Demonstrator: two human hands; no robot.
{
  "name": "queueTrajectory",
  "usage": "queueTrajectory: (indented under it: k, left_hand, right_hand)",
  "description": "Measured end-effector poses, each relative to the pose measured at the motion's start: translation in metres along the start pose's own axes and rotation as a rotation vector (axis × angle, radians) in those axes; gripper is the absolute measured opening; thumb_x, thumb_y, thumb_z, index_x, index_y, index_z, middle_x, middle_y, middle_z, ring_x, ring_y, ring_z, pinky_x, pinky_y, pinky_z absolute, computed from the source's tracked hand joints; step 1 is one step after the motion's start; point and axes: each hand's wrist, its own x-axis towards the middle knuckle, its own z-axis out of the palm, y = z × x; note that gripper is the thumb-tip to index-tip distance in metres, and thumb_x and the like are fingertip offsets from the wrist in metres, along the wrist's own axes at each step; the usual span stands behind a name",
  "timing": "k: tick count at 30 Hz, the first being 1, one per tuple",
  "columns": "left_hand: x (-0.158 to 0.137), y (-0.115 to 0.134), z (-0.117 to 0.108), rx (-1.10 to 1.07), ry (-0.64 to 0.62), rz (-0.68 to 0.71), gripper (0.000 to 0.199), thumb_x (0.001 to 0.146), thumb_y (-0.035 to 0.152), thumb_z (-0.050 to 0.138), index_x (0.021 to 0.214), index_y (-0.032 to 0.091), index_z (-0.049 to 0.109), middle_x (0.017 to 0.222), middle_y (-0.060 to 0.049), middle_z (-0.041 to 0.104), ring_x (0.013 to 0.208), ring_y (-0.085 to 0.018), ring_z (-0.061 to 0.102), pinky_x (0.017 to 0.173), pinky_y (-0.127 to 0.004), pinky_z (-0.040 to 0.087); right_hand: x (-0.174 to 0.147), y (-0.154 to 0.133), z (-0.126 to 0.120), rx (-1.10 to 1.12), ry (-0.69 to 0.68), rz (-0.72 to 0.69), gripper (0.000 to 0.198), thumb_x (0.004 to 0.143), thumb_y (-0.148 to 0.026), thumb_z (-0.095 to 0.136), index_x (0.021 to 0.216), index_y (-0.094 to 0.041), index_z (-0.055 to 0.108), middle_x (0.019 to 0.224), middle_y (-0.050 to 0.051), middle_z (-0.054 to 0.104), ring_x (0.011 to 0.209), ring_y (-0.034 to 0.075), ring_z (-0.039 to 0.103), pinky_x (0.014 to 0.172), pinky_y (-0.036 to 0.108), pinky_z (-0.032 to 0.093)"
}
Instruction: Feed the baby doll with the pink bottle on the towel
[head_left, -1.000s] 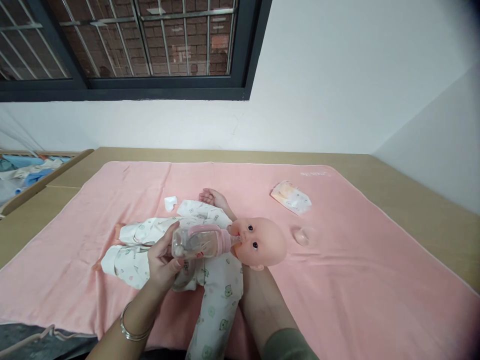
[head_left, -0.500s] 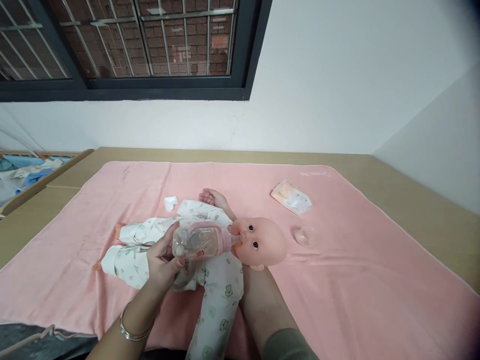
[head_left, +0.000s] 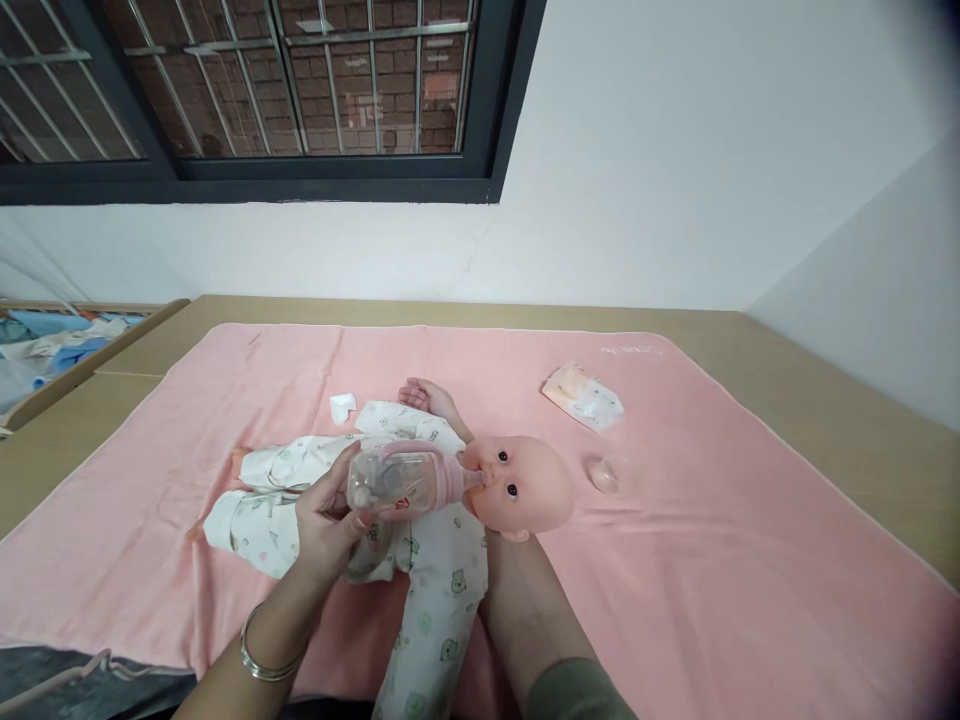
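The left hand (head_left: pixel 326 515) is gripping the baby bottle (head_left: pixel 405 482) by its base, long axis lying sideways with the teat reaching rightward into the doll (head_left: pixel 517 482)'s mouth, while the right forearm (head_left: pixel 525 610) is sliding beneath the head, its hand hidden, so its grip cannot be told.

A pink blanket (head_left: pixel 712 560) covers a tan wooden tabletop (head_left: pixel 825 400). On it lies a peach-toned doll (head_left: pixel 525 480) in a white romper (head_left: pixel 420 570) printed with small green and pink figures. The left hand (head_left: pixel 326 515), a silver bangle (head_left: pixel 262 655) on its wrist, grips a clear bottle (head_left: pixel 397 482) with pink collar and handle. At far left, a black-framed window (head_left: pixel 300 175) shows red brick; the wall (head_left: pixel 675 150) is white.
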Motion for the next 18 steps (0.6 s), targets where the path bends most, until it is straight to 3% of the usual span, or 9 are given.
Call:
queueTrajectory:
  k: [4,12,18]
  left_hand:
    - [-0.0001,0.0004,0.0007,-0.017,-0.021,-0.017,0.083,0.069,0.064,0.109,0.134,0.016,0.089,0.091,-0.009,0.087,0.076,-0.025,0.08,0.069,-0.031,0.068]
    - [0.0034,0.0056,0.0012,-0.036,-0.045,-0.08,0.078,0.067,0.056,0.111,0.132,0.018,0.091,0.089,-0.008,0.086,0.065,-0.019,0.071,0.059,-0.026,0.061]
    - [0.0054,0.0069,-0.0008,-0.014,-0.055,-0.121,0.083,0.062,0.059,0.113,0.13,0.016,0.091,0.09,-0.009,0.085,0.068,-0.02,0.073,0.06,-0.026,0.063]
  right_hand:
    - [0.0011,-0.0004,0.0034,-0.002,-0.025,-0.022,0.039,0.084,-0.066,0.085,0.083,-0.029,0.075,0.084,0.007,0.08,0.112,0.021,0.074,0.103,0.038,0.06]
    - [-0.0038,-0.0028,0.0084,0.004,-0.065,-0.05,0.038,0.091,-0.066,0.078,0.088,-0.028,0.077,0.088,0.008,0.083,0.114,0.022,0.074,0.106,0.04,0.061]
    - [-0.0065,-0.0091,0.0105,0.019,-0.086,-0.051,0.039,0.094,-0.064,0.08,0.093,-0.025,0.079,0.094,0.01,0.084,0.115,0.024,0.075,0.106,0.04,0.063]
